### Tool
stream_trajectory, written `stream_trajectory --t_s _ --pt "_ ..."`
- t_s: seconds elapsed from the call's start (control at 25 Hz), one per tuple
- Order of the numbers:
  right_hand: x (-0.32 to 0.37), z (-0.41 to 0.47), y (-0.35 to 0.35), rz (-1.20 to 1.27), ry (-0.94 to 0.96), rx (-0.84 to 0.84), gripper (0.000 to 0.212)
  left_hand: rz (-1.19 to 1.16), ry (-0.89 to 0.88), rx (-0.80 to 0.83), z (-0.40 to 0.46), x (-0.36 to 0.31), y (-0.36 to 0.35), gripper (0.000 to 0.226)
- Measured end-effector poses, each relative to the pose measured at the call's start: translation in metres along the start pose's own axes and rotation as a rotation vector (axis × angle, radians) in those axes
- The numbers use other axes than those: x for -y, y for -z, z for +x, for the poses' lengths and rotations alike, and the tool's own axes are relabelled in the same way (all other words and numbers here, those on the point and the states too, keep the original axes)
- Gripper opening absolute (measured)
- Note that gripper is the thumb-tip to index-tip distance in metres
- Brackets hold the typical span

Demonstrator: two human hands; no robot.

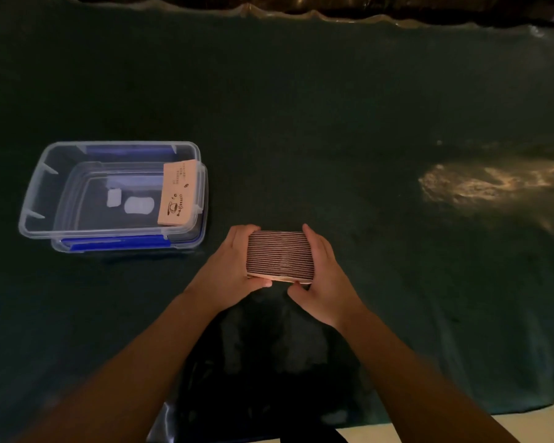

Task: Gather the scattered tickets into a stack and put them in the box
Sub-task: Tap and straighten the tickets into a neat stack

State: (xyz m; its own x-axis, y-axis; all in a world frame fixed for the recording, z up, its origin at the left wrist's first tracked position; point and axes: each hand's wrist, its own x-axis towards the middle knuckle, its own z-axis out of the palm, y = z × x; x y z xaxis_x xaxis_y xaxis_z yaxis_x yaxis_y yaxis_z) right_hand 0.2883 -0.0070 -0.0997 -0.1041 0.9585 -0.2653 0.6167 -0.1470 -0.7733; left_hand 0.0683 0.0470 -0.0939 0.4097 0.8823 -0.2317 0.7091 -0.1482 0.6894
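A thick stack of tickets (280,255) stands on its edge on the dark green cloth, its striped side facing up. My left hand (234,266) presses its left end and my right hand (323,279) presses its right end, both gripping it. To the left sits a clear plastic box (32,199) with blue clips, its top uncovered. Inside it, a smaller stack of beige tickets (176,195) with a coffee-cup print leans against the right wall.
The box rests on its clear lid (202,241), which pokes out at the right and front. A bright patch of light (480,187) falls on the cloth at the right. The cloth's front edge (461,410) hangs over a pale floor at the lower right.
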Motion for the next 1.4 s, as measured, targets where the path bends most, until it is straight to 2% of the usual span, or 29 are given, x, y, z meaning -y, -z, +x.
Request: stream_trajectory --t_s 0.08,0.2,0.28,0.44,0.96,1.24,1.4 --pt "-0.001 0.001 0.003 0.000 0.002 -0.005 0.115 -0.016 0.014 -0.010 -0.001 -0.001 0.002 0.109" --pt "-0.003 -0.001 0.002 0.016 -0.045 -0.008 0.129 -0.006 0.051 0.008 -0.001 -0.003 -0.002 0.126" --pt "-0.003 0.000 0.000 0.018 -0.062 -0.002 0.132 0.006 0.069 0.022 0.001 -0.005 -0.003 0.131" --pt "-0.004 0.000 -0.001 -0.004 -0.062 -0.014 0.126 0.011 0.049 0.002 -0.001 -0.006 0.000 0.120" --pt "-0.010 0.003 0.001 -0.008 -0.016 0.002 0.119 -0.012 0.000 0.020 0.001 0.006 -0.004 0.108" --pt "-0.003 0.005 0.026 0.112 -0.064 0.069 0.098 -0.146 0.050 0.087 0.002 0.005 0.017 0.091" --pt "0.008 0.002 0.040 0.298 -0.070 0.065 0.089 -0.441 0.121 0.139 -0.004 -0.008 0.046 0.082"
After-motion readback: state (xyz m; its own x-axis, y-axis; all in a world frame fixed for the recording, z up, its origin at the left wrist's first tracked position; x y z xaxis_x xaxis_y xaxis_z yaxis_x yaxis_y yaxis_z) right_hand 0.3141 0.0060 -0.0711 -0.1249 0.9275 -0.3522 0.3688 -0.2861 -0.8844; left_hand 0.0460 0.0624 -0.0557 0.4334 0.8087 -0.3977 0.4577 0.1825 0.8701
